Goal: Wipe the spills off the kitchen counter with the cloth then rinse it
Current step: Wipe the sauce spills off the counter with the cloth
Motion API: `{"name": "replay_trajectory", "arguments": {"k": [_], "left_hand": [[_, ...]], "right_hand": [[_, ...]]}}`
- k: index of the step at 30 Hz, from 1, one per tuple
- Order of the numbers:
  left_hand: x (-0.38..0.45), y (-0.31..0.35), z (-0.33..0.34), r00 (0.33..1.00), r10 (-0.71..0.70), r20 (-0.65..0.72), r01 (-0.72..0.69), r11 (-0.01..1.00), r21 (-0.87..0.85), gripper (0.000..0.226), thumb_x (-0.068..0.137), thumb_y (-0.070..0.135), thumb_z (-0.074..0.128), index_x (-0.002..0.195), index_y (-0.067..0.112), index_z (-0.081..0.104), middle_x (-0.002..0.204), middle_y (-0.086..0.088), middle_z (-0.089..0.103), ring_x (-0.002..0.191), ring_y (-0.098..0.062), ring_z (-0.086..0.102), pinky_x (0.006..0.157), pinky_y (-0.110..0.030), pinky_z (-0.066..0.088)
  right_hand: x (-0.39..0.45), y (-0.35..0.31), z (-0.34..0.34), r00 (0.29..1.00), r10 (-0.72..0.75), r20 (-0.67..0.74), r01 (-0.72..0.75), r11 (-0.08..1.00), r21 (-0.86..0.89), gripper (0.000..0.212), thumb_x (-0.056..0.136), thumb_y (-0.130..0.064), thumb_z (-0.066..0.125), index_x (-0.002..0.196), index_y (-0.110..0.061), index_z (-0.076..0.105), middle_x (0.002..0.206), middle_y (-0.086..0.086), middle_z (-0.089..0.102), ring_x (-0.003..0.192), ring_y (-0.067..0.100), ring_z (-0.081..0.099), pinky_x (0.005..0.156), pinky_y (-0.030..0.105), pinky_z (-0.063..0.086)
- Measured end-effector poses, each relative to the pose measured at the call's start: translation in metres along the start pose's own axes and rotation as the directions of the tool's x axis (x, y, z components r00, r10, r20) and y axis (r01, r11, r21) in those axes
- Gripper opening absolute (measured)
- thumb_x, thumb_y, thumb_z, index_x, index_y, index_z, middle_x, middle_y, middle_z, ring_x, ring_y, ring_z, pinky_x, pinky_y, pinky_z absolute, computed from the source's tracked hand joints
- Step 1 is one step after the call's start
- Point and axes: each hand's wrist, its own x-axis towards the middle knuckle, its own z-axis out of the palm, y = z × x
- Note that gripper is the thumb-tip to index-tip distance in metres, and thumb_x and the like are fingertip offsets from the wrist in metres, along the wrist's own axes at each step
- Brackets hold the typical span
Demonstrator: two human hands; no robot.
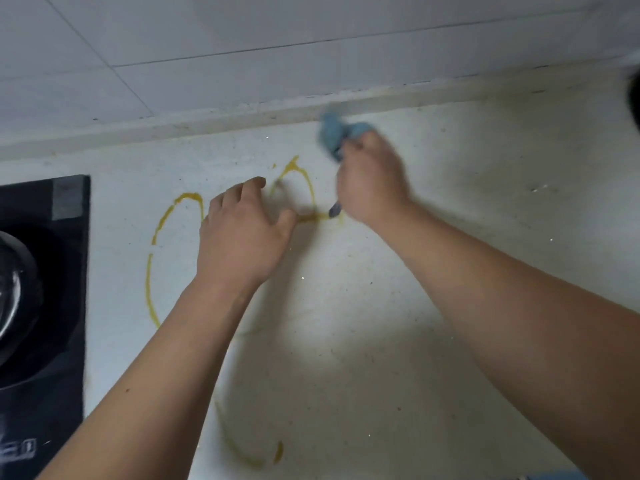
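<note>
I see the blue cloth (334, 135) bunched up in the upper middle of the frame, close to the raised ledge where the tabletop (450, 202) meets the tiled wall (207, 46). My right hand (372, 183) is clenched around it, with most of the cloth sticking out above the knuckles and a small dark corner poking out below the hand; both are blurred, so I cannot tell whether the cloth touches the surface. Just left of that hand and below the cloth lies the yellow spill (292, 171), thin streaks that form loops: one small loop in the middle of the frame, a larger arc toward the left, and more streaks near the bottom centre. My left hand (242, 233) is released, palm down over the spill between the two upper loops, fingers loosely spread and grasping nothing; I cannot tell whether the fingertips touch the tabletop. The surface is pale and speckled. At the left edge sits a black stove (69, 306) with a dark round pot (17, 292) partly in view on it.
</note>
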Motion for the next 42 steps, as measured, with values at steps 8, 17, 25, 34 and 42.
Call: {"name": "replay_trajectory", "arguments": {"k": [8,17,25,34,42], "left_hand": [[0.004,-0.034,-0.02,0.998,-0.057,0.005,0.057,0.998,-0.023,0.064,0.093,0.04,0.052,0.153,0.02,0.041,0.146,-0.012,0.052,0.137,-0.035,0.04,0.109,-0.045,0.036],[0.0,-0.062,-0.03,0.997,-0.076,0.002,0.076,0.994,-0.079,0.062,0.096,0.036,0.049,0.155,0.02,0.037,0.146,-0.01,0.053,0.138,-0.033,0.039,0.107,-0.047,0.039],[-0.003,-0.075,-0.034,0.998,-0.067,0.013,0.068,0.991,-0.112,0.063,0.097,0.034,0.046,0.158,0.022,0.033,0.15,-0.007,0.051,0.139,-0.032,0.039,0.106,-0.046,0.039],[-0.007,-0.075,-0.033,0.999,-0.034,0.027,0.037,0.992,-0.119,0.063,0.1,0.029,0.042,0.161,0.021,0.027,0.142,-0.008,0.059,0.139,-0.032,0.04,0.106,-0.045,0.04],[-0.017,-0.074,-0.024,0.999,-0.022,0.038,0.027,0.991,-0.129,0.066,0.097,0.025,0.045,0.16,0.019,0.029,0.145,-0.01,0.057,0.14,-0.034,0.042,0.108,-0.046,0.04]], "right_hand": [[0.018,-0.021,0.007,0.963,0.26,-0.066,-0.263,0.964,-0.03,0.045,0.084,-0.019,0.056,0.128,-0.016,0.064,0.127,0.016,0.057,0.113,0.04,0.058,0.095,0.045,0.05],[0.017,-0.057,0.015,0.967,0.243,-0.07,-0.245,0.969,-0.021,0.046,0.085,-0.019,0.046,0.127,-0.02,0.066,0.125,0.015,0.057,0.115,0.04,0.057,0.095,0.048,0.051],[-0.002,-0.053,0.023,0.962,0.244,-0.118,-0.237,0.969,0.071,0.05,0.088,-0.02,0.052,0.137,-0.017,0.064,0.13,0.013,0.06,0.116,0.037,0.06,0.096,0.045,0.053],[-0.032,-0.057,0.026,0.982,0.139,-0.127,-0.142,0.99,-0.015,0.046,0.092,-0.018,0.053,0.137,-0.016,0.065,0.127,0.016,0.061,0.11,0.039,0.062,0.09,0.046,0.053],[-0.086,-0.097,0.037,0.962,-0.258,0.086,0.261,0.965,-0.022,0.056,0.084,-0.025,0.059,0.14,-0.018,0.062,0.119,0.011,0.06,0.107,0.038,0.059,0.085,0.047,0.05]]}}
